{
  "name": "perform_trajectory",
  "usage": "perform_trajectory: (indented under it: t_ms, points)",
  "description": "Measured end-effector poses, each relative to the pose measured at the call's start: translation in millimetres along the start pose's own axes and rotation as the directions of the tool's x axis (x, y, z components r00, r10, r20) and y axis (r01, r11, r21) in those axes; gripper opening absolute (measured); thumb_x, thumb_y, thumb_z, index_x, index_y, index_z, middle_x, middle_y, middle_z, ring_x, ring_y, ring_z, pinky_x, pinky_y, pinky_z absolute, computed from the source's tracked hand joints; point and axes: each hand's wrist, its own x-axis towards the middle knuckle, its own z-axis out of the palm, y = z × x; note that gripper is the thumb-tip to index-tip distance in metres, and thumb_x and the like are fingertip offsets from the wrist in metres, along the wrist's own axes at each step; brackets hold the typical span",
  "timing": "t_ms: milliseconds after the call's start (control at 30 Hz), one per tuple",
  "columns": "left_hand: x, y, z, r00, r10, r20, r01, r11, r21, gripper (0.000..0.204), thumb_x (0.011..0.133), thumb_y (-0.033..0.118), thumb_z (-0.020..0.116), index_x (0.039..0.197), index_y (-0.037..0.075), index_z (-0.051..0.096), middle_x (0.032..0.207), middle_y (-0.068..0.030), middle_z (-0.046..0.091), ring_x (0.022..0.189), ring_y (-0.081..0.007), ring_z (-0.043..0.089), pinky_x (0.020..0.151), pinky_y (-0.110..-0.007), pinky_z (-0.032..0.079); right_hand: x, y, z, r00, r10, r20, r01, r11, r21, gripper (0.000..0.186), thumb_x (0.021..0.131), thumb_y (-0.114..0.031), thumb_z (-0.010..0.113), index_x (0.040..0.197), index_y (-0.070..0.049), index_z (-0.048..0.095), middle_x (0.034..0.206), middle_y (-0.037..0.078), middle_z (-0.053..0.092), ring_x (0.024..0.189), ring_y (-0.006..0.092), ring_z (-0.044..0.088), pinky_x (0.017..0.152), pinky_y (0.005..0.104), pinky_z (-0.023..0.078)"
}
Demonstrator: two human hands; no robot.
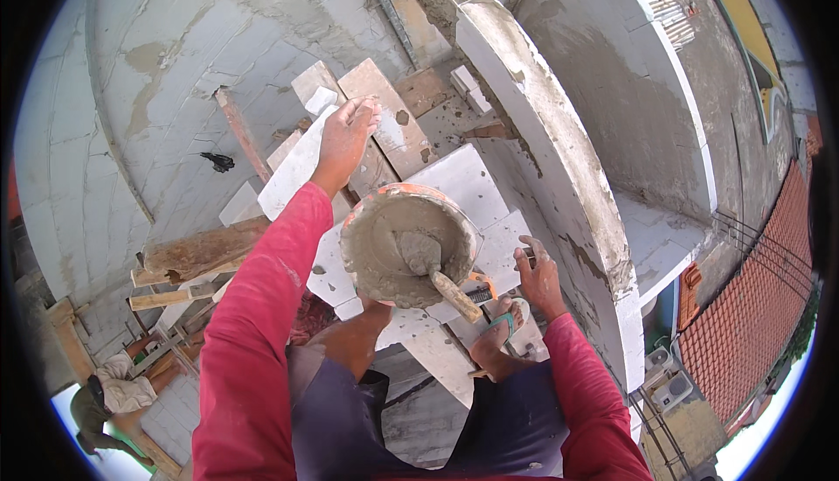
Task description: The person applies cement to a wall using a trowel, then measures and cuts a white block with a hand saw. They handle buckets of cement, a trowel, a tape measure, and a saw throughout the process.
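My left hand (347,138) is raised beyond the bucket with its fingers curled together. It is beside a white block (297,166), and whatever it may grip is hidden. Low on the right, my right hand (542,278) hangs with thumb and fingers apart, holding nothing visible, near the mortar-topped wall. Between my arms stands an orange-rimmed bucket (367,258) of grey mortar. A trowel (454,296) rests in it, blade in the mortar and wooden handle over the near rim. An orange-and-black tool (481,290) lies beside the bucket.
White blocks and boards (459,175) form the platform under the bucket. A curved block wall (559,123) runs along the right. Timber pieces (205,249) jut out at left. My sandalled foot (502,332) is on the boards. Another person (114,394) is far below left.
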Motion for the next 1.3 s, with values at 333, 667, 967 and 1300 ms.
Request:
perform_trajectory:
  t_ms: [333, 667, 967, 1300]
  points:
    - [148, -28, -31, 0.954, 0.288, 0.077, -0.298, 0.912, 0.281, 0.044, 0.104, 0.032, 0.056, 0.132, -0.002, 0.064, 0.119, -0.0114, 0.072, 0.112, -0.0191, 0.067, 0.099, -0.033, 0.051, 78, -22, 39, 0.991, -0.12, 0.062, 0.128, 0.98, -0.152, 0.03, 0.099, -0.02, 0.063, 0.125, -0.006, 0.065, 0.109, 0.02, 0.072, 0.092, 0.0376, 0.071, 0.083, 0.0452, 0.055]
    - [287, -47, -96, 0.852, 0.518, 0.081, -0.419, 0.58, 0.699, 0.039, 0.1, 0.032, 0.059, 0.124, 0.002, 0.07, 0.114, -0.0188, 0.075, 0.108, -0.0312, 0.071, 0.095, -0.04, 0.053, 208, -5, 112, 0.867, -0.47, -0.167, 0.427, 0.872, -0.238, 0.021, 0.096, -0.008, 0.063, 0.117, -0.007, 0.066, 0.101, 0.019, 0.065, 0.096, 0.0415, 0.065, 0.084, 0.0492, 0.052]
    - [384, -82, -188, 0.868, 0.482, 0.118, -0.296, 0.312, 0.903, 0.038, 0.101, 0.031, 0.06, 0.125, 0.003, 0.069, 0.116, -0.0195, 0.074, 0.112, -0.0313, 0.07, 0.097, -0.042, 0.052, 316, -39, 126, 0.873, -0.474, -0.111, 0.467, 0.88, -0.085, 0.019, 0.097, -0.008, 0.064, 0.115, -0.006, 0.068, 0.107, 0.018, 0.07, 0.099, 0.0403, 0.068, 0.087, 0.0441, 0.053]
    - [377, -209, -229, 0.989, -0.093, 0.114, -0.073, 0.363, 0.929, 0.105, 0.088, 0.065, 0.067, 0.165, 0.014, 0.016, 0.164, -0.0346, 0.014, 0.154, -0.0502, 0.007, 0.124, -0.057, 0.017, 354, -170, 150, 0.75, -0.662, 0.015, 0.654, 0.737, -0.172, 0.021, 0.094, -0.005, 0.067, 0.115, -0.005, 0.068, 0.109, 0.017, 0.072, 0.097, 0.0391, 0.07, 0.084, 0.0426, 0.055]
